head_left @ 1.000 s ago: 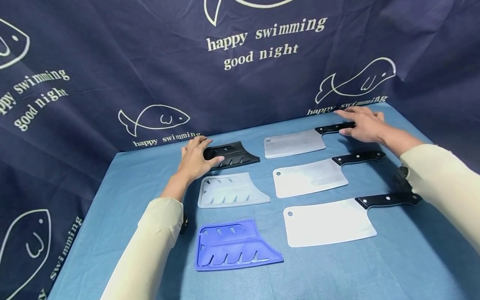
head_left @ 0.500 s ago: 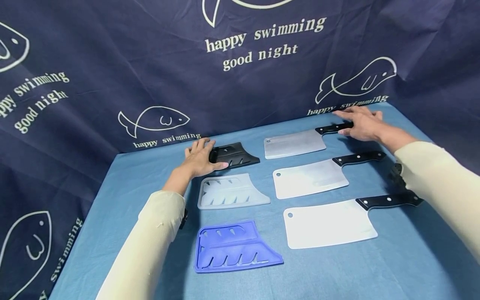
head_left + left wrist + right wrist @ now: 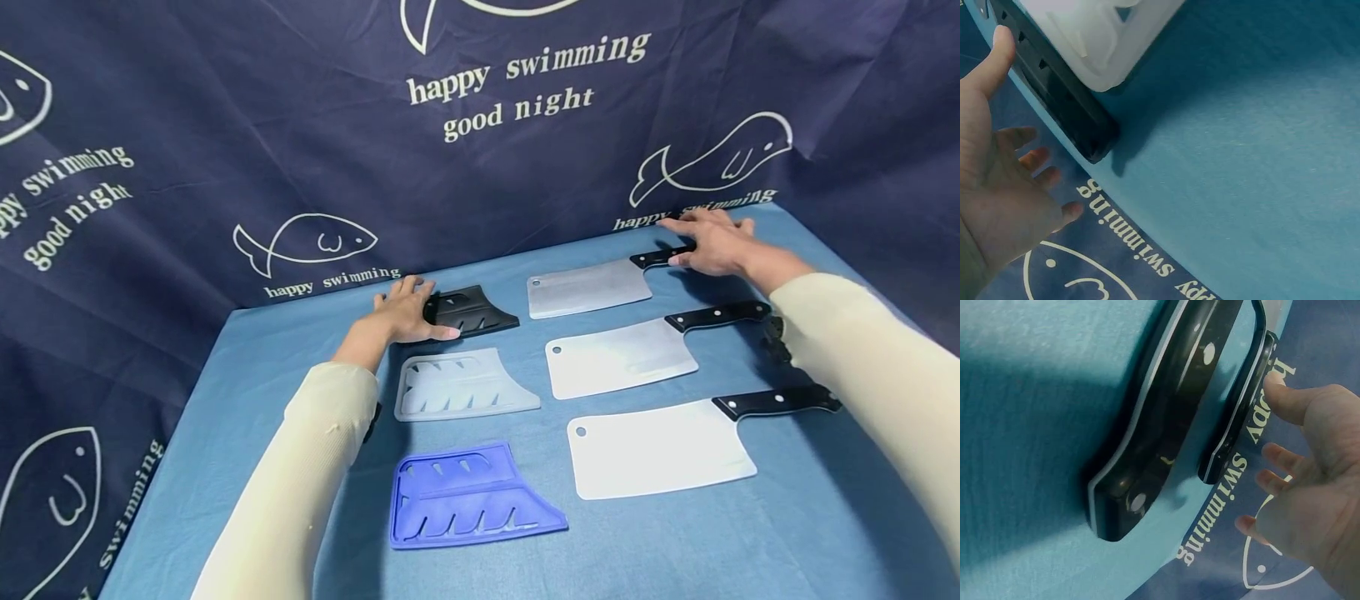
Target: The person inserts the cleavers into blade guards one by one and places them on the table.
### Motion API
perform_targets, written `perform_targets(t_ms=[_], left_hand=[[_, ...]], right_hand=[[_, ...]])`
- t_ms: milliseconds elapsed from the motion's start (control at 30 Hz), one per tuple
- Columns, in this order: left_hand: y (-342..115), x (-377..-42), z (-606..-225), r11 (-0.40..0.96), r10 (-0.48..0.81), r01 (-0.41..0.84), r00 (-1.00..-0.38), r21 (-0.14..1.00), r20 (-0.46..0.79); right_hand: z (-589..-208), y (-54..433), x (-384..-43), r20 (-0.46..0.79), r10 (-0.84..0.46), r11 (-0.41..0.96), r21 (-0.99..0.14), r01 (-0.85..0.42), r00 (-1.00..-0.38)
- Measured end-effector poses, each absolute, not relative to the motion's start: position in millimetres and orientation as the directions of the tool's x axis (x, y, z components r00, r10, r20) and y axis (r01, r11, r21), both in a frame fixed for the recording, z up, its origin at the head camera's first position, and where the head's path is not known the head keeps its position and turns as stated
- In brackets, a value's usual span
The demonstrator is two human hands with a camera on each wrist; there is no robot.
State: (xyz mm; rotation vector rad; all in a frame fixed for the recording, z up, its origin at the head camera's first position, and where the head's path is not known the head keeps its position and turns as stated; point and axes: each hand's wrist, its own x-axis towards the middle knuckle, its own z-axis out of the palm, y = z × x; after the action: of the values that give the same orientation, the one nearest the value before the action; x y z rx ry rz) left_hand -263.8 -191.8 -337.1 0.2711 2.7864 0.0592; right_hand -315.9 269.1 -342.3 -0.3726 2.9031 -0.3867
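My left hand [image 3: 405, 312] hovers at the left end of a black cleaver sheath [image 3: 480, 310]. Its thumb extends along the sheath's near side; in the left wrist view the fingers are spread and apart from the black sheath [image 3: 1060, 94]. Over at the back right, my right hand [image 3: 716, 242] is above the black handle of the far cleaver [image 3: 588, 287]. The right wrist view has its thumb close to that handle [image 3: 1235, 415], fingers loosely bent; whether the thumb touches cannot be told. The handle's end is hidden by the hand in the head view.
Nearer lie a translucent white sheath [image 3: 465, 383] and a blue sheath [image 3: 472, 504] in a column. To their right, a middle cleaver [image 3: 622, 362] and a near cleaver [image 3: 660, 450] lie flat, handles right. A dark printed curtain [image 3: 525, 183] rises behind the blue tabletop [image 3: 247, 392].
My left hand has shifted slightly right over the black sheath. My right hand has moved a little left along the far cleaver's handle. Sheaths and cleavers stay in place.
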Motion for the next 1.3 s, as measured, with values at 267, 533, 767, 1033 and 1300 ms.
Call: perform_targets(t_ms=[267,533,767,1033,1300], left_hand=[[-184,-267,-335,0.982,0.184,0.155,-0.897,0.104,-0.402],[-179,-270,-337,0.984,0.173,0.140,-0.881,0.107,-0.440],[-175,-272,-337,0.986,0.167,0.143,-0.863,0.086,-0.477],[-172,-271,-339,0.988,0.155,0.136,-0.845,0.075,-0.511],[-172,-273,-339,0.985,0.173,0.156,-0.858,0.075,-0.484]], right_hand=[[-341,264,-321,-0.163,-0.272,0.941,-0.249,-0.227,-0.948],[-343,256,-327,-0.197,-0.264,0.947,-0.241,-0.214,-0.944],[-346,250,-329,-0.226,-0.264,0.951,-0.224,-0.214,-0.938],[-351,245,-329,-0.285,-0.247,0.960,-0.205,-0.193,-0.926],[-351,237,-330,-0.290,-0.224,0.963,-0.214,-0.165,-0.930]])
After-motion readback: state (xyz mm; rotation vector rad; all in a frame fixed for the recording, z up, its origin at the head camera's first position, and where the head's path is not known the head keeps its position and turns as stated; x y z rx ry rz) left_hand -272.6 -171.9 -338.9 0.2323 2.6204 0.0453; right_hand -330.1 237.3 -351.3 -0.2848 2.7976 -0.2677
